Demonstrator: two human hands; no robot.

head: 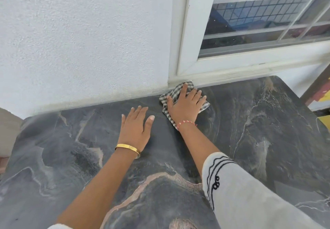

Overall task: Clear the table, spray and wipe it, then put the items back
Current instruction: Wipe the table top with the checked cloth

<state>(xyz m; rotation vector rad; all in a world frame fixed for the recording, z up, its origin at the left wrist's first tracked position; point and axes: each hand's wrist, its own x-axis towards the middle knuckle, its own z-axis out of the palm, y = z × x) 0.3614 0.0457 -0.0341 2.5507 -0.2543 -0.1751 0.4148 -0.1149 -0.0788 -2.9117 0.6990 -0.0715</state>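
Wiping, by the look of it, with clearing and spraying judged already done: no items stand on the visible part of the dark grey marble-patterned tabletop (pixel 259 130). Nearest, a pale grey sleeve with black looped trim (pixel 232 193) on the right forearm, and a bare left forearm coming in from the bottom edge. Farther out, a gold bangle (pixel 127 148) at the left wrist, then the left hand (pixel 135 125) laid flat on the tabletop with fingers straight and spread, grip released, holding nothing, seemingly bracing. Just beyond and to the right, a red thread bracelet (pixel 186 123) at the right wrist, then the right hand (pixel 185 103) pressing down with straight, splayed fingers on a crumpled black-and-white checked cloth (pixel 175 93), grip released as well, carrying the cloth by pressure rather than clenching it. Cloth lying at the far edge of the tabletop, close under the corner of the white window frame (pixel 184 32) and beside the white textured wall (pixel 80 41).

Next move calls for steady downward pressure while drawing the cloth across the rest of the surface, likely in overlapping passes toward the near edge. Returning the items comes later; none of them in view, nor any spray bottle.
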